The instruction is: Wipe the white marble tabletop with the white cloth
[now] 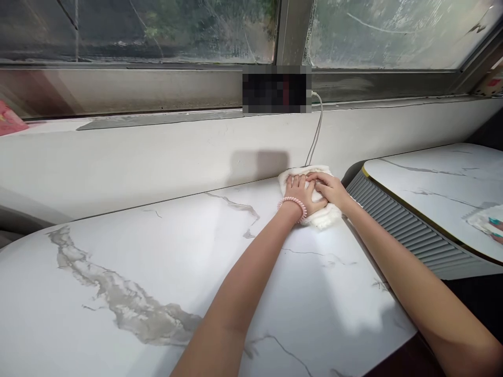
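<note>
A white cloth [332, 215] lies bunched on the marbled white tabletop [129, 230], at its far right corner against the wall. My left hand [301, 193], with a pink coiled band at the wrist, presses on it palm down, fingers spread. From the right, my right hand [329, 189] rests on the same cloth with its fingers stretched across, slightly bent, the tips meeting the left hand's fingers. Part of the cloth is hidden beneath both hands.
A second marbled table [440, 167] with a ribbed grey side [404, 225] stands to the right, bearing a white and teal packet [487, 222]. A thin cable [319, 125] hangs from a blurred dark box [275, 91] on the sill. Behind runs a white wall [157, 157] below windows.
</note>
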The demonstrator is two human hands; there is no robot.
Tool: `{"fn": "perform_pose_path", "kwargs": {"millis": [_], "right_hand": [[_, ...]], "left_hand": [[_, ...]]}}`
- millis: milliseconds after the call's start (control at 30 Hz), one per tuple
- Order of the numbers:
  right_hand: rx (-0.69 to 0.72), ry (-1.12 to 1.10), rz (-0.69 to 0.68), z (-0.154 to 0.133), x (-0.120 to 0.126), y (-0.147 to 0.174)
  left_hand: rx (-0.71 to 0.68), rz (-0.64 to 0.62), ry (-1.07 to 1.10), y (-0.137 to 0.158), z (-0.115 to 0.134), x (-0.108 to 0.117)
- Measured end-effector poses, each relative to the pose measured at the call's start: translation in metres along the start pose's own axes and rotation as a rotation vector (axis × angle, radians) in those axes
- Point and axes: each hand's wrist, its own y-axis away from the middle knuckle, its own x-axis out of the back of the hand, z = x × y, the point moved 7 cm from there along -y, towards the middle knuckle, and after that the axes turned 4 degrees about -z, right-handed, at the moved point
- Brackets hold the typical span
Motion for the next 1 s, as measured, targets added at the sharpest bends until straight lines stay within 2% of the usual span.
{"fn": "perform_pose_path", "kwargs": {"millis": [133,267,500,633,800,900,1000], "right_hand": [[0.014,-0.007,-0.035,-0.006,-0.001,0.011],[0.047,-0.01,-0.071,-0.016,0.004,0.038],[0.061,0.056,-0.065,-0.044,0.027,0.122],[0.069,0.116,-0.074,-0.073,0.023,0.171],[0.121,0.135,-0.103,-0.112,-0.007,0.202],[0.165,0.141,-0.132,-0.131,-0.028,0.2],[0.217,0.142,-0.156,-0.143,-0.044,0.189]], "left_hand": [[0.04,-0.039,-0.006,0.011,0.006,-0.003],[0.011,-0.02,-0.047,0.029,0.025,-0.001],[-0.067,-0.083,-0.076,0.085,0.084,-0.001],[-0.119,-0.103,-0.048,0.135,0.104,0.005],[-0.097,-0.194,-0.033,0.189,0.098,0.013],[-0.049,-0.245,-0.071,0.207,0.082,0.018],[-0.023,-0.239,-0.095,0.214,0.064,0.024]]}}
